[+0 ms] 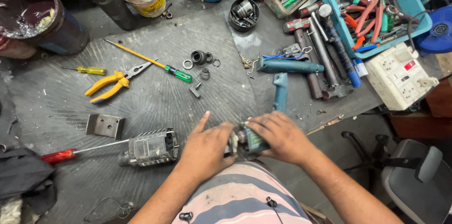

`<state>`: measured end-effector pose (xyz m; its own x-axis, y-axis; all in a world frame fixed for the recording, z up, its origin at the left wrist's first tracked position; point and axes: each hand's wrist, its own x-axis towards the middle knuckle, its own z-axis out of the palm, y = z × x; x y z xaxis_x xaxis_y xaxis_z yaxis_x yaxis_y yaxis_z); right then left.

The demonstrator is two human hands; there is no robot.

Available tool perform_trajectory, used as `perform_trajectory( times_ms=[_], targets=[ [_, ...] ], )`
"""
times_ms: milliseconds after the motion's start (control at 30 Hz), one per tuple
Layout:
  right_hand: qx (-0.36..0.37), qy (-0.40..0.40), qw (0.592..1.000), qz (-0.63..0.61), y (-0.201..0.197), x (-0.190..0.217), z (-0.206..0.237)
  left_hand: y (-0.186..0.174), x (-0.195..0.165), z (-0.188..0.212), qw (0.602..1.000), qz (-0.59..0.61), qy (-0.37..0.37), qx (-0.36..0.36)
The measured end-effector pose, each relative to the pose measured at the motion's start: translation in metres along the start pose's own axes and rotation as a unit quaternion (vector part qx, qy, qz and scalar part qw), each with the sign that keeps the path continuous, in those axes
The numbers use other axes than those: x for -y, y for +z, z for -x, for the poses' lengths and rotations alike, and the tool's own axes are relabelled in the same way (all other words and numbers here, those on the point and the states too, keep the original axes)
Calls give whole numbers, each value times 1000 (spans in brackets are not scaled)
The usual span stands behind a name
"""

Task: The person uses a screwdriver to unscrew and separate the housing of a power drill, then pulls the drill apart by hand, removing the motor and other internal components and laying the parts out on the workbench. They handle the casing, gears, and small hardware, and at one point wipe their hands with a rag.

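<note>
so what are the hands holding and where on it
Both hands grip a teal power-tool body: the left hand at its metal front end, the right hand over its rear.

Bare counter [155, 101] lies ahead of the hands; pliers [115, 83], motor housing [150, 148] and a teal casing [280, 91] hem it in.

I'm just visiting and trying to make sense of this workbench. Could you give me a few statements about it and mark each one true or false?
1. Both hands, the left hand and the right hand, hold a teal power tool part. True.
2. The yellow-handled pliers are in the left hand. False: they lie on the mat, apart from it.
3. The red-handled screwdriver lies left of the grey motor housing. True.
4. The blue tray of tools is at the left. False: it is at the upper right.
</note>
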<state>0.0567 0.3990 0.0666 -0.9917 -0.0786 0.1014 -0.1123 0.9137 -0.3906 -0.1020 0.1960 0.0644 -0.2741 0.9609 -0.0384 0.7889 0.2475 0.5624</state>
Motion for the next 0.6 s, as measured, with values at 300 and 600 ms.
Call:
perform_trajectory(
  times_ms=[300, 600],
  targets=[
    [-7, 59, 998, -18, -25, -35, 12, -35, 17, 21, 996, -27, -57, -63],
    [-207, 54, 956, -199, 12, -21, 35, -28, 3, 12, 982, -139, -122, -27]
  ],
)
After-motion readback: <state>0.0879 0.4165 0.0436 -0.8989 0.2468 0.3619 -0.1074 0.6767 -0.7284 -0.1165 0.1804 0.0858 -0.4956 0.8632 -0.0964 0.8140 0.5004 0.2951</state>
